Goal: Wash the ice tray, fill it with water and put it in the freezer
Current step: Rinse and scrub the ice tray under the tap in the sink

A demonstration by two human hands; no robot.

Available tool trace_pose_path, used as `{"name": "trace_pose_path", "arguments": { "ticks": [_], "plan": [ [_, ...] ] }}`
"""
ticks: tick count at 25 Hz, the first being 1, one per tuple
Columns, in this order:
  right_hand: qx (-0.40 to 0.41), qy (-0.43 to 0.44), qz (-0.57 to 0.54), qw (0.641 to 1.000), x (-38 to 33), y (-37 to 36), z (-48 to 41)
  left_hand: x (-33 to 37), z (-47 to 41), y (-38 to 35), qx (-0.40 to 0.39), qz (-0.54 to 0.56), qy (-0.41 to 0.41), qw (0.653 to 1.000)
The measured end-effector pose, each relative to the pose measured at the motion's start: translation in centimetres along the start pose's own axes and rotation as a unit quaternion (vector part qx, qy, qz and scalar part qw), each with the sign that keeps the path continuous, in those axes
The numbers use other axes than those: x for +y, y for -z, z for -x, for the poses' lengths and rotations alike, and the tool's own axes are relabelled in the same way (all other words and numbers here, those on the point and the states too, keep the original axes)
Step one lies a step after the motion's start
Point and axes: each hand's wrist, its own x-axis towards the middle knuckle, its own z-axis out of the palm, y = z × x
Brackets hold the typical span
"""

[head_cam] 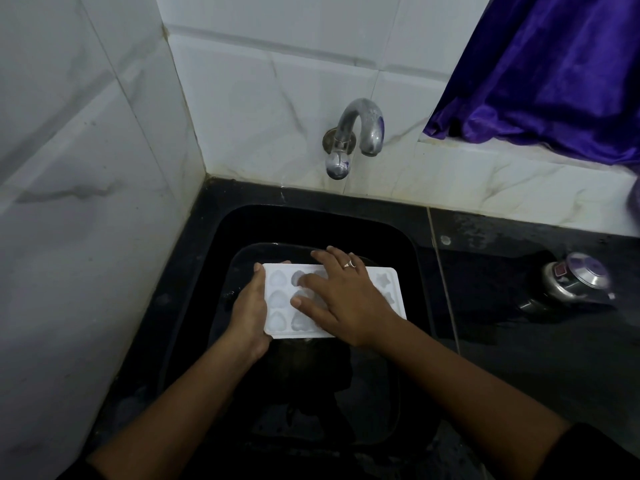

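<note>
**Desk:** What fills the frame, biggest first?

**Photographer:** One white marble-tiled wall [86, 168] wraps from 9 o'clock round to 12. Below it one black counter [519, 341] runs out to 3 o'clock. One black sink [311, 223] is sunk into the counter at centre. One purple curtain [554, 71] hangs at 1 o'clock.

**Desk:** And the person?

**Photographer:** Two bare forearms enter from 6 o'clock. The one white ice tray [277, 299] sits dead centre, inside the sink's outline. It lies at 6 o'clock of the single steel tap [360, 133] on the wall. Whether the tray rests on anything, I cannot tell. The left hand [247, 317] grasps the tray's short end at 9 o'clock, thumb over the rim and fingers curled beneath. The right hand [341, 299] lies flat across the top. Its fingers are straight and spread, the tips pressing into the moulds, and it grips nothing.

**Desk:** How many moulds?

**Photographer:** Six heart-shaped ones show at the 9 o'clock end, in two columns of three. Two more show at the 3 o'clock end, one of them a star. The rest are under the right hand, so the total cannot be told.

**Desk:** Anything smaller?

**Photographer:** One steel utensil [575, 278] with a dark handle stands on the counter at 3 o'clock of the tray, well apart from it. There is one ring [349, 264] on the right hand.
</note>
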Motion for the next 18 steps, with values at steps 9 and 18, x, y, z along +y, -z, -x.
{"name": "trace_pose_path", "arguments": {
  "ticks": [9, 18],
  "plan": [
    [0.007, -0.021, -0.008, 1.0, -0.7, -0.3, -0.4, -0.2, 0.2, -0.3, 0.003, -0.003, 0.004, 1.0],
    [0.014, -0.032, -0.01, 0.999, -0.3, -0.4, -0.1, -0.4, 0.2, 0.0, 0.005, -0.01, 0.001, 1.0]
  ]
}}
